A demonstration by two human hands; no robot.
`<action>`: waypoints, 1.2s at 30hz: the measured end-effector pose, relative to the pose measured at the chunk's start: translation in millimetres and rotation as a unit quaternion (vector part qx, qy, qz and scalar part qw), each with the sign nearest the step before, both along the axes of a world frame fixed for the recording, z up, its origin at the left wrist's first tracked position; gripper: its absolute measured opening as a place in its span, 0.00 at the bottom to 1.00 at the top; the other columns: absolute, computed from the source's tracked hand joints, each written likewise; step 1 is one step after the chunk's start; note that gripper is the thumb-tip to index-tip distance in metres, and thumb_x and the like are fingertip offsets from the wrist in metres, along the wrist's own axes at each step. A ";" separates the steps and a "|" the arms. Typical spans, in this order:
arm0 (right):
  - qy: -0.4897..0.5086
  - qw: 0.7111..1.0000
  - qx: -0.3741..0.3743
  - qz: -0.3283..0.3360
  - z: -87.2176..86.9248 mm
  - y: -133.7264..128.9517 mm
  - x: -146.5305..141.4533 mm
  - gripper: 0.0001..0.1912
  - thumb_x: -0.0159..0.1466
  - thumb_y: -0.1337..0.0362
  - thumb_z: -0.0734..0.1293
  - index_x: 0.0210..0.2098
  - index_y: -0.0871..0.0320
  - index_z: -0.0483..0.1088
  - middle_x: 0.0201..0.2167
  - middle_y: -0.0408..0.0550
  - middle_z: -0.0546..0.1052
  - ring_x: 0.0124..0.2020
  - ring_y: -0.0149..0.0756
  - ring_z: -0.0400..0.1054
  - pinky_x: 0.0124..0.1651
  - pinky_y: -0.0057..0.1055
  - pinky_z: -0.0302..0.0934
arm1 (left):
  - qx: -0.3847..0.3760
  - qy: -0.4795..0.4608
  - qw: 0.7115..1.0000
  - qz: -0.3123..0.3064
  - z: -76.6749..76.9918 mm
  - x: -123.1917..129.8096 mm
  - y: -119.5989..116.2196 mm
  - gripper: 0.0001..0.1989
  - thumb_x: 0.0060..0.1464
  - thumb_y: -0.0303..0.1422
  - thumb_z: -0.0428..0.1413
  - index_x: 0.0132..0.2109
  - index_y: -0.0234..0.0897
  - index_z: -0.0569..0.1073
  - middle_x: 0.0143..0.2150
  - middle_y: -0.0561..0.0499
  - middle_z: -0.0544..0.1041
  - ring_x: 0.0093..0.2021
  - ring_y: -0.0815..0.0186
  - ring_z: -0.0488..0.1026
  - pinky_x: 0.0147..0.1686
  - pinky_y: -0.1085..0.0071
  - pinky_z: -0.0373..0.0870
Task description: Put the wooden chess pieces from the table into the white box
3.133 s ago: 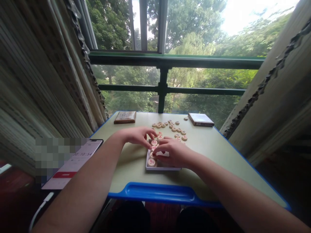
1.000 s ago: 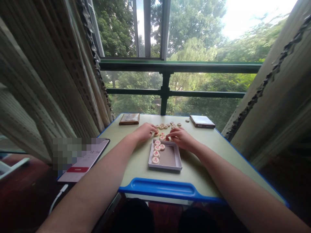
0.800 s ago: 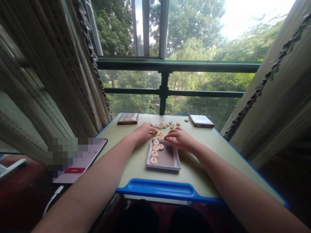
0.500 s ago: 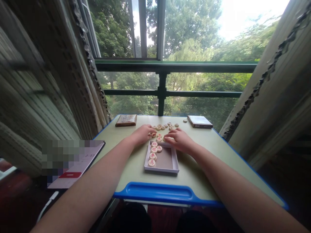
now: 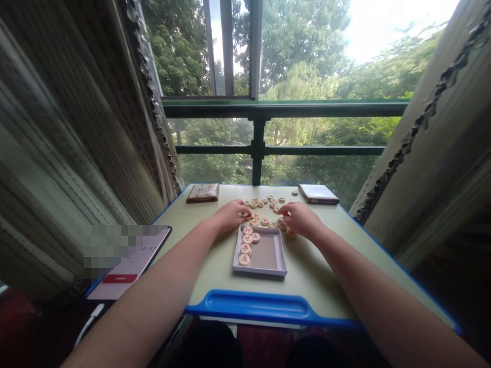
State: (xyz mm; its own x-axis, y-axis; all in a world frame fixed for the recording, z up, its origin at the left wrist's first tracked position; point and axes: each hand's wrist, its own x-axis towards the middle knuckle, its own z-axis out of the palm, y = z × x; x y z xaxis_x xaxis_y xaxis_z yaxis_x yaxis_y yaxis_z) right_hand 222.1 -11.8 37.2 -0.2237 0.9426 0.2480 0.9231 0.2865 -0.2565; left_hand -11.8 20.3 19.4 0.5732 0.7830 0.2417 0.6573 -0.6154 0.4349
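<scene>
Several round wooden Chinese chess pieces (image 5: 264, 221) with red characters lie loose on the table behind a shallow open white box (image 5: 274, 251). Inside the box, more pieces (image 5: 244, 259) with red characters stand along its left side. My left hand (image 5: 231, 216) is at the box's far left corner, its fingers closed on a Chinese chess piece at the edge of the group. On the other side, my right hand (image 5: 302, 220) has thumb and forefinger closed at a Chinese chess piece (image 5: 276, 210). Other pieces lie under and beside that hand, partly hidden.
The table (image 5: 326, 286) has a blue rim and a blue front tray (image 5: 257, 305). A brown box (image 5: 203, 192) lies back left, a flat pale box (image 5: 319, 193) back right. A phone or tablet (image 5: 130, 266) with a white cable (image 5: 90, 319) is at left. Curtains flank the window.
My right hand has moved right and away from the box's far edge, uncovering several pieces. My left hand stays by the same spot. The whole view has shifted slightly.
</scene>
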 end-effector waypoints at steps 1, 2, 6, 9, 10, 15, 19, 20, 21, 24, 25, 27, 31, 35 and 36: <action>-0.003 1.000 -0.001 0.008 0.1 -0.8 -0.9 0.15 0.55 0.72 0.60 0.35 0.57 0.77 0.39 0.50 0.76 0.41 0.38 0.67 0.44 0.30 0.59 | -0.001 0.001 1.000 -0.001 0.1 -0.2 0.0 0.11 0.51 0.35 0.53 0.38 0.36 0.76 0.41 0.46 0.70 0.42 0.63 0.70 0.46 0.69 0.66; -0.007 1.000 -0.003 0.018 -0.3 -1.1 -1.7 0.15 0.56 0.72 0.60 0.35 0.57 0.77 0.39 0.50 0.76 0.42 0.38 0.67 0.45 0.30 0.59 | -0.003 0.002 1.000 -0.002 0.2 -0.4 0.0 0.10 0.51 0.34 0.53 0.38 0.36 0.76 0.41 0.46 0.70 0.42 0.63 0.69 0.46 0.69 0.65; -0.015 0.999 0.000 0.044 -3.0 0.0 -0.6 0.15 0.56 0.71 0.60 0.37 0.56 0.76 0.40 0.49 0.76 0.44 0.39 0.66 0.45 0.30 0.59 | -0.005 0.003 1.000 0.005 -0.3 -0.9 -0.1 0.12 0.50 0.33 0.53 0.41 0.36 0.76 0.42 0.46 0.70 0.43 0.62 0.69 0.47 0.68 0.65; -0.024 0.998 -0.039 0.034 1.4 -0.8 4.8 0.15 0.54 0.73 0.61 0.37 0.56 0.76 0.38 0.49 0.76 0.39 0.38 0.67 0.38 0.28 0.60 | -0.002 0.012 1.000 0.016 -0.8 -0.6 0.1 0.15 0.50 0.33 0.53 0.45 0.36 0.74 0.43 0.45 0.70 0.44 0.62 0.69 0.47 0.68 0.64; -0.030 0.997 -0.063 0.032 4.6 -2.0 7.0 0.16 0.53 0.73 0.62 0.36 0.56 0.76 0.37 0.49 0.76 0.36 0.37 0.68 0.36 0.28 0.60 | -0.002 0.017 1.000 0.018 -0.8 -0.4 0.2 0.15 0.50 0.32 0.52 0.45 0.36 0.74 0.43 0.45 0.70 0.44 0.61 0.69 0.47 0.68 0.64; -0.044 0.988 -0.139 0.047 21.4 -12.4 11.6 0.15 0.51 0.72 0.63 0.36 0.56 0.75 0.34 0.48 0.76 0.31 0.35 0.68 0.31 0.26 0.58 | 0.003 0.017 1.000 0.011 -2.2 0.1 2.9 0.12 0.48 0.29 0.53 0.41 0.36 0.75 0.43 0.46 0.71 0.43 0.62 0.69 0.47 0.69 0.64; -0.050 0.983 -0.172 0.051 24.5 -16.6 6.0 0.12 0.53 0.66 0.63 0.36 0.55 0.74 0.35 0.47 0.76 0.32 0.35 0.68 0.31 0.26 0.57 | -0.002 0.003 0.999 0.034 -5.4 -1.6 6.9 0.11 0.50 0.31 0.52 0.40 0.36 0.75 0.41 0.47 0.72 0.41 0.64 0.70 0.47 0.70 0.64; -0.053 0.983 -0.166 0.050 24.5 -16.9 4.6 0.12 0.53 0.65 0.63 0.36 0.55 0.74 0.35 0.48 0.76 0.33 0.35 0.68 0.32 0.26 0.57 | -0.005 0.000 0.999 0.040 -6.1 -2.4 7.7 0.11 0.51 0.33 0.52 0.40 0.36 0.75 0.41 0.47 0.73 0.41 0.64 0.71 0.47 0.70 0.65; -0.056 0.984 -0.160 0.049 24.6 -17.2 3.6 0.12 0.54 0.65 0.62 0.36 0.55 0.74 0.36 0.48 0.76 0.34 0.35 0.68 0.32 0.27 0.57 | -0.008 -0.003 0.999 0.045 -6.7 -3.2 8.4 0.12 0.51 0.34 0.52 0.40 0.36 0.75 0.40 0.47 0.73 0.40 0.64 0.71 0.46 0.70 0.65; -0.065 0.983 -0.167 0.034 27.1 -19.2 3.4 0.13 0.54 0.65 0.62 0.37 0.55 0.73 0.36 0.48 0.76 0.33 0.36 0.68 0.31 0.27 0.56 | -0.012 -0.004 0.998 0.055 -7.9 -5.3 9.5 0.12 0.51 0.35 0.52 0.41 0.37 0.75 0.40 0.47 0.73 0.40 0.64 0.71 0.45 0.70 0.65; -0.065 0.981 -0.181 0.033 28.5 -20.4 4.1 0.14 0.54 0.65 0.62 0.38 0.55 0.73 0.36 0.48 0.76 0.32 0.35 0.68 0.31 0.27 0.56 | -0.012 -0.002 0.998 0.055 -8.1 -5.6 9.6 0.12 0.50 0.33 0.52 0.42 0.37 0.75 0.41 0.48 0.73 0.40 0.64 0.71 0.45 0.70 0.65; -0.060 0.973 -0.218 0.040 30.9 -22.9 6.1 0.17 0.52 0.65 0.63 0.42 0.54 0.71 0.35 0.47 0.76 0.31 0.35 0.68 0.30 0.26 0.56 | -0.014 0.001 0.998 0.053 -8.5 -5.6 9.5 0.13 0.48 0.29 0.52 0.42 0.38 0.75 0.41 0.48 0.73 0.40 0.65 0.71 0.44 0.71 0.65; -0.061 0.970 -0.229 0.055 31.0 -25.8 10.0 0.19 0.50 0.63 0.65 0.43 0.54 0.70 0.36 0.47 0.76 0.32 0.35 0.68 0.31 0.27 0.57 | -0.031 -0.013 0.998 0.054 -8.4 -4.7 8.5 0.17 0.46 0.26 0.52 0.45 0.37 0.75 0.41 0.49 0.73 0.36 0.68 0.69 0.40 0.73 0.66; -0.065 0.967 -0.238 0.058 31.3 -27.2 13.3 0.21 0.48 0.61 0.67 0.43 0.55 0.70 0.38 0.47 0.76 0.32 0.35 0.69 0.29 0.27 0.58 | -0.057 -0.036 0.995 0.074 -7.6 -4.7 8.3 0.19 0.44 0.25 0.52 0.45 0.35 0.74 0.41 0.49 0.74 0.32 0.70 0.67 0.35 0.74 0.66; -0.066 0.965 -0.245 0.059 32.2 -27.7 14.1 0.23 0.47 0.60 0.68 0.43 0.55 0.70 0.38 0.47 0.76 0.32 0.35 0.69 0.29 0.27 0.58 | -0.059 -0.039 0.994 0.079 -7.4 -4.8 8.4 0.19 0.43 0.25 0.52 0.45 0.35 0.75 0.41 0.49 0.74 0.31 0.70 0.67 0.35 0.74 0.66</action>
State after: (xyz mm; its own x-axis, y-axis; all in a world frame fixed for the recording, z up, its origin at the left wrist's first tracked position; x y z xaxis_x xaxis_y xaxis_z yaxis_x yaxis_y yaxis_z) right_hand 236.2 -39.5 69.4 -0.3360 0.9054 -0.2595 0.9253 0.2660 -0.2702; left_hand -16.7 28.7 12.0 0.4230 0.8879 0.1810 0.7037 -0.4477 0.5517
